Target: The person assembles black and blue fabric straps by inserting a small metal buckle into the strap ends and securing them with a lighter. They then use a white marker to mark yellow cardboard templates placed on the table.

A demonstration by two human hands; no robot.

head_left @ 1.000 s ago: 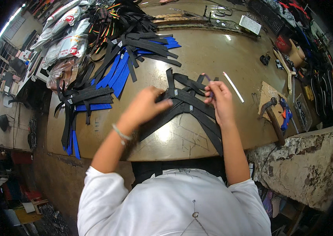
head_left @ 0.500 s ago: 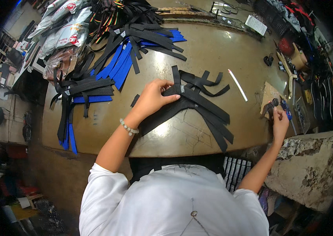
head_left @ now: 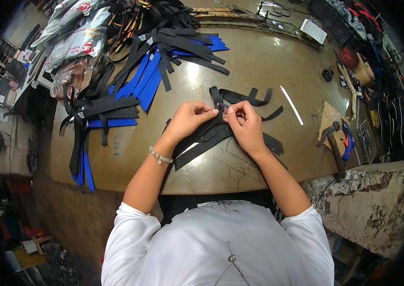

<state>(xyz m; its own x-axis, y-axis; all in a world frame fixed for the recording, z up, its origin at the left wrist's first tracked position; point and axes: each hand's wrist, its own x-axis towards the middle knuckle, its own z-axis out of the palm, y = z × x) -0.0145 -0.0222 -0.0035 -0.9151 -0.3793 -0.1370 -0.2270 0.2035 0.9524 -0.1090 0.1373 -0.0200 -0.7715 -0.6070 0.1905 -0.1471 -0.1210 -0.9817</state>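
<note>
A bundle of black webbing straps [head_left: 204, 145] lies on the table in front of me, its ends spread out at the far right and toward me. My left hand [head_left: 192, 121], with a beaded bracelet on the wrist, pinches the bundle between thumb and fingers near a small pale label. Right beside it, my right hand [head_left: 245, 125] pinches the same spot from the other side. The fingertips of both hands almost meet there, so anything small between them is hidden. Part of the bundle is covered by my right hand and forearm.
A white pen [head_left: 291, 106] lies right of the straps. Further right a hammer [head_left: 337, 148] and a blue-handled tool [head_left: 349, 140] rest by a brown board [head_left: 328, 117]. Black and blue straps [head_left: 149, 78] are piled at left, beside plastic-wrapped packs [head_left: 75, 47]. A rough stone block [head_left: 368, 205] stands lower right.
My right hand has come from the hammer at the right to the black straps. My left hand has stayed on the bundle, its fingers now pinched near the label. The hammer now lies free.
</note>
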